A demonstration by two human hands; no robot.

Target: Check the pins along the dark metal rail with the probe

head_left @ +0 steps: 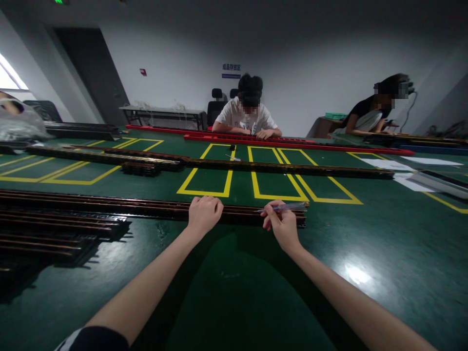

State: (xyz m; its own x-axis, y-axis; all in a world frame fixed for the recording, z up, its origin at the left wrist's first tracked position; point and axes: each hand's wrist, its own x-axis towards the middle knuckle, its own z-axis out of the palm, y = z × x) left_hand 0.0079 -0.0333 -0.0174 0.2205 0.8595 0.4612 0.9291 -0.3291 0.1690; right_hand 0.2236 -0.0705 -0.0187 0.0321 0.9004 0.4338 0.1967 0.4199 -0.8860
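Observation:
A long dark strip bundle (pixel 241 214) with brownish lines along it lies across the green table in front of me. My left hand (pixel 205 214) rests over it with fingers curled down and closed on its edge; the fingertips are hidden. Near the bundle's right end, my right hand (pixel 283 225) pinches a slim pen-like tool with a clear barrel (pixel 288 206). The tool's thin tip points left, just above the strips, and its yellowish end points right. Whether the tip touches the strips I cannot tell.
More dark strips (pixel 54 229) are stacked at the left. A long dark strip row (pixel 292 168) crosses the table farther off, beyond it a red rail (pixel 329 145). A small tool (pixel 234 158) and white papers (pixel 413 181) lie there. Two co-workers (pixel 248 114) sit opposite.

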